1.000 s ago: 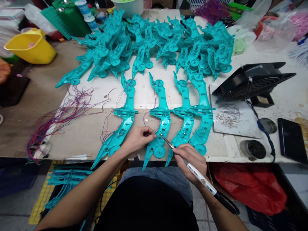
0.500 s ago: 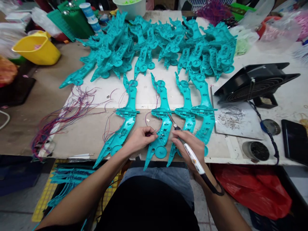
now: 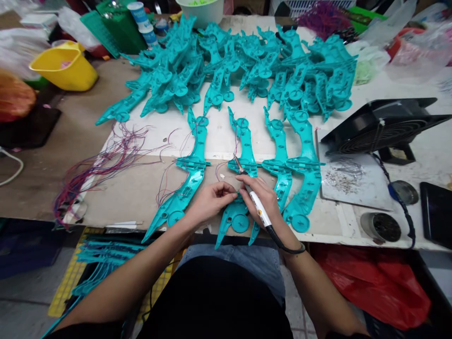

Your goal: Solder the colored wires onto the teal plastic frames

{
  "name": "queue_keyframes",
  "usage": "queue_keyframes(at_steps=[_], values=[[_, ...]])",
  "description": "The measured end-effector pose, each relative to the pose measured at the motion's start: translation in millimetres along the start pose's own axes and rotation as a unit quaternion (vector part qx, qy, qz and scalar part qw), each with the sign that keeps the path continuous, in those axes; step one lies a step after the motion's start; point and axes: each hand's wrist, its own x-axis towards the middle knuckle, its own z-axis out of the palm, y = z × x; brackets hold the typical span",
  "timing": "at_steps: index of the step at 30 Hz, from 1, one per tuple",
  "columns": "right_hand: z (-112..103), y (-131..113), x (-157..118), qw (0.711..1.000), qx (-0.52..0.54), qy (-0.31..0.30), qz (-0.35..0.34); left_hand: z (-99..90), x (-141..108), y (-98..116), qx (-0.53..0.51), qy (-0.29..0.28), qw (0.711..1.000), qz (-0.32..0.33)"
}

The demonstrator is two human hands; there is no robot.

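My right hand [image 3: 263, 200] is closed round a white-handled soldering iron [image 3: 259, 207], whose metal tip points up and away over a teal plastic part [image 3: 246, 146]. Just left of it, my left hand [image 3: 215, 201] pinches at the lower half of that same part. In the earlier frame a thin wire shows at these left fingertips; now the fingers hide most of it. Thin red and blue wires run along the part's upper half. One wired teal part [image 3: 192, 174] lies to the left, and two more, one of them a teal part [image 3: 304, 174], lie to the right.
Loose red and blue wires [image 3: 92, 174] spread at the left. A heap of teal parts [image 3: 169, 70] covers the back. On the right are a black fan [image 3: 381, 123], a metal plate [image 3: 356, 183] with solder bits, and a round jar [image 3: 381, 226]. A yellow bin [image 3: 67, 70] stands back left.
My right hand has moved left with the soldering iron, bringing its fingers beside my left fingertips over the teal part. The whole view has shifted slightly.
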Motion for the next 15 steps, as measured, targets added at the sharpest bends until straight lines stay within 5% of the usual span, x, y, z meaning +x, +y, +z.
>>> queue_keyframes(at_steps=[6, 10, 15], values=[[-18, -3, -10, 0.998, -0.022, 0.055, 0.016, 7.2, 3, 1, -0.029, 0.030, 0.999, -0.014], [-39, -10, -34, 0.988, -0.030, 0.144, 0.039, 11.0, 11, 1, 0.058, 0.031, 0.997, 0.050], [-48, -16, -63, 0.988, 0.011, 0.151, 0.029, 14.5, 17, -1, 0.201, 0.031, 0.972, 0.120]])
